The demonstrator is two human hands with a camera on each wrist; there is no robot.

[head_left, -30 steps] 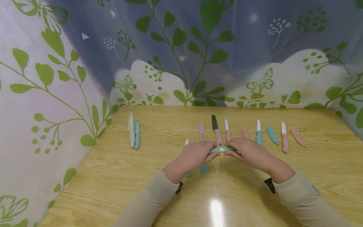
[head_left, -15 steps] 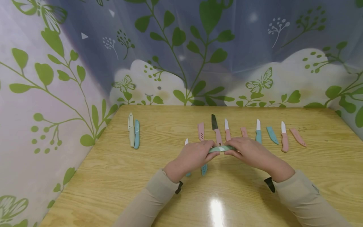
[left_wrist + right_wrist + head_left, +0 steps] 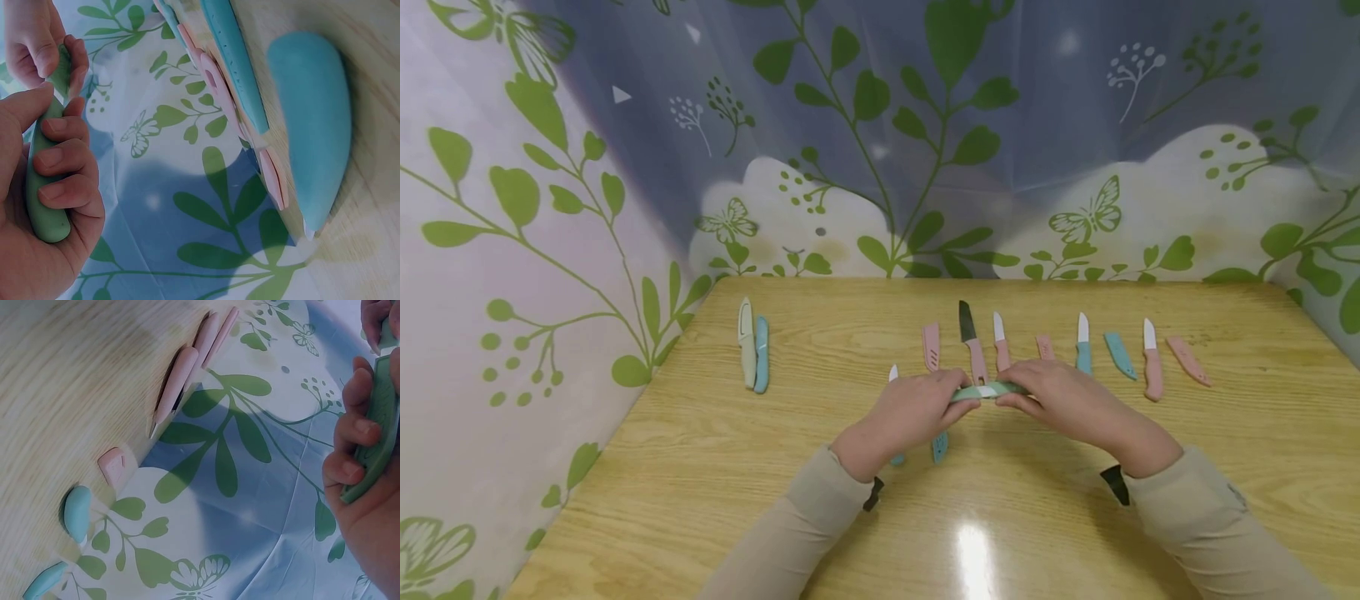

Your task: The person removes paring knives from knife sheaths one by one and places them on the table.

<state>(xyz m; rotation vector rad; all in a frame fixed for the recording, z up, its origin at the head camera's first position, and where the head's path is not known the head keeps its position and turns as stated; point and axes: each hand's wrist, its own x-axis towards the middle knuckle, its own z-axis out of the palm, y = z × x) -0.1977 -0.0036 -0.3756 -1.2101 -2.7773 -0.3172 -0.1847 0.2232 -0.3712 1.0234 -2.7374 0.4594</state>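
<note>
Both hands hold a green knife in front of the person, over the table. In the left wrist view my left hand (image 3: pixel 69 162) wraps its fingers round the smooth green handle (image 3: pixel 49 215). My right hand (image 3: pixel 369 469), in the right wrist view, grips the green sheath (image 3: pixel 377 434). A short stretch of white blade (image 3: pixel 987 391) shows between the two hands in the head view. Under the left hand lies a blue-handled knife (image 3: pixel 893 373), mostly hidden, with a blue sheath (image 3: pixel 940 447) beside it. Just beyond the hands is a black-bladed knife (image 3: pixel 974 343) with a pink handle.
Left on the wooden table (image 3: pixel 700 467) lie a cream sheathed knife (image 3: pixel 747 350) and a blue one (image 3: pixel 762 358). Along the right are a blue-handled knife (image 3: pixel 1083 354), blue sheath (image 3: pixel 1120 356), pink-handled knife (image 3: pixel 1153 367) and pink sheath (image 3: pixel 1187 360). A patterned curtain (image 3: pixel 1045 100) hangs behind.
</note>
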